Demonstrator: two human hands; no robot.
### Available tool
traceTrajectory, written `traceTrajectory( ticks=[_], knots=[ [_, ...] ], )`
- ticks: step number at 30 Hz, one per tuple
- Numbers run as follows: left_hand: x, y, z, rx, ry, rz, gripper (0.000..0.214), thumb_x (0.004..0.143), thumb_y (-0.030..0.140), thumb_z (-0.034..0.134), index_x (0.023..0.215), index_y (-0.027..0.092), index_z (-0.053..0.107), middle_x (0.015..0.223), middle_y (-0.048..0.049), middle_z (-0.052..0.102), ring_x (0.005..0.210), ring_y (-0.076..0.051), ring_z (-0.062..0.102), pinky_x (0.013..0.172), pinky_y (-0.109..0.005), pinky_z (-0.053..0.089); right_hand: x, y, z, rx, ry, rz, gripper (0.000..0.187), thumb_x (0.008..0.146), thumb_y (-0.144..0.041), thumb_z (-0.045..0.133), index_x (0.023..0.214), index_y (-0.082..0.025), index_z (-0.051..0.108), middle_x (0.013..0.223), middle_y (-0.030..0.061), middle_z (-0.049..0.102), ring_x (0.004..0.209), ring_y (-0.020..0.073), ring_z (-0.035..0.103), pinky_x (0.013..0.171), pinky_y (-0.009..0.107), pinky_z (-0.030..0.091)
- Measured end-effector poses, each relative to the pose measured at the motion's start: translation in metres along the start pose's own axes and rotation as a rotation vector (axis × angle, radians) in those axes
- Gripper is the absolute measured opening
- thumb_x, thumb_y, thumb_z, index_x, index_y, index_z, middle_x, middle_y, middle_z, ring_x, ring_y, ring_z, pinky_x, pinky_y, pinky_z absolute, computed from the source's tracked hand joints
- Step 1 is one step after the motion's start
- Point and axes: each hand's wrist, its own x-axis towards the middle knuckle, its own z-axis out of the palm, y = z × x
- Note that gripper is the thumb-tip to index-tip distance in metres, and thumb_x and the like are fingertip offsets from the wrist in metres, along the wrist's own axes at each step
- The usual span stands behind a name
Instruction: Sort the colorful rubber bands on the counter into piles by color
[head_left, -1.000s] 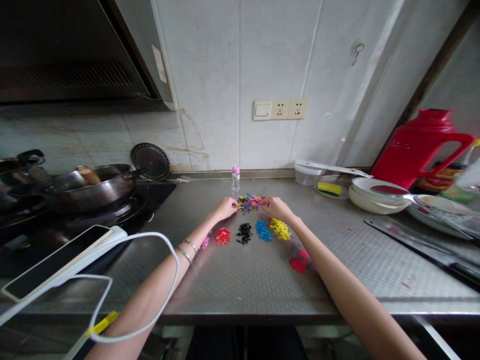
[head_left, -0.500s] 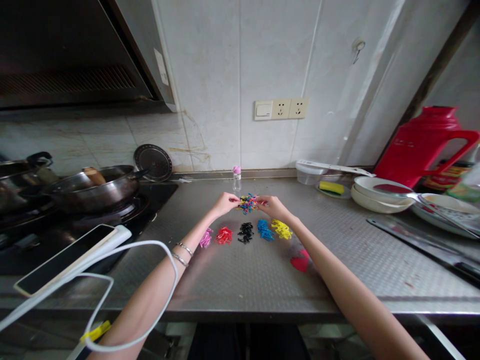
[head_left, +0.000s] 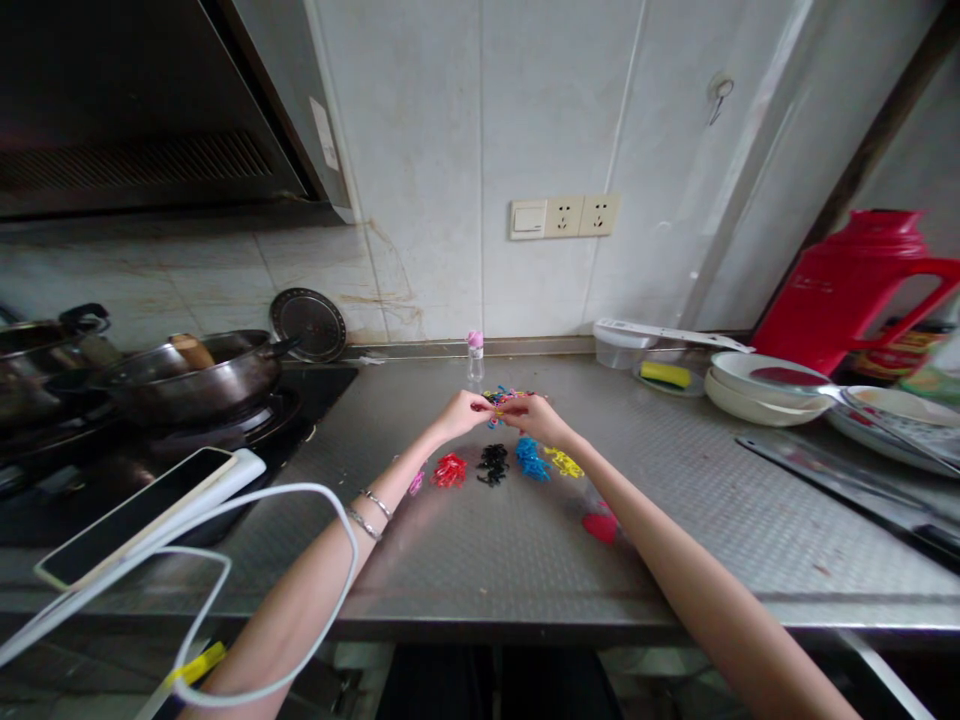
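My left hand point(head_left: 463, 415) and my right hand point(head_left: 536, 415) meet fingertip to fingertip, both pinched closed, just in front of a mixed-colour pile point(head_left: 510, 394) of small thin pieces, perhaps little rubber bands. Specks of yellow show at the fingertips, but what each hand holds is too small to make out. Nearer to me lie sorted piles: pink point(head_left: 416, 483), partly behind my left forearm, then red point(head_left: 449, 470), black point(head_left: 493, 465), blue point(head_left: 532, 459) and yellow point(head_left: 564, 462). The yellow pile is partly covered by my right wrist.
A small pink-capped bottle point(head_left: 475, 358) stands behind the mixed pile. A clear bag with a red patch point(head_left: 600, 527) lies beside my right forearm. A knife point(head_left: 832, 490), bowls point(head_left: 765, 405) and a red thermos point(head_left: 840, 290) are rightward; a phone point(head_left: 135, 515), white cable and pan point(head_left: 202, 385) leftward.
My hands have come together from either side of the mixed pile, moving slightly toward me. More of the pile shows behind them, and my right wrist covers more of the yellow pile.
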Motion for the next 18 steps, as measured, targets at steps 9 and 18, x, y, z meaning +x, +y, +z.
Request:
traceTrajectory(
  ticks=[9, 18],
  knots=[
    [0.001, -0.008, 0.002, -0.010, 0.016, 0.017, 0.021, 0.071, 0.025, 0.058, 0.078, 0.008, 0.069, 0.076, -0.0091, 0.068, 0.069, -0.015, 0.060, 0.066, -0.025, 0.045, -0.002, 0.001, -0.002, -0.067, 0.035, -0.022, 0.020, 0.072, -0.019, 0.051, 0.080, -0.013, 0.068, 0.070, 0.0019, 0.066, 0.065, 0.0112, 0.056, 0.060, 0.019, 0.043],
    [0.001, -0.029, -0.005, 0.108, 0.051, -0.095, 0.019, 0.069, 0.023, 0.058, 0.074, 0.009, 0.069, 0.073, -0.0075, 0.068, 0.068, -0.016, 0.060, 0.065, -0.025, 0.044, -0.002, 0.035, -0.036, -0.031, 0.004, 0.177, 0.027, 0.072, -0.030, 0.052, 0.088, -0.014, 0.067, 0.066, 0.0011, 0.065, 0.054, 0.0101, 0.055, 0.043, 0.016, 0.041]
  ],
)
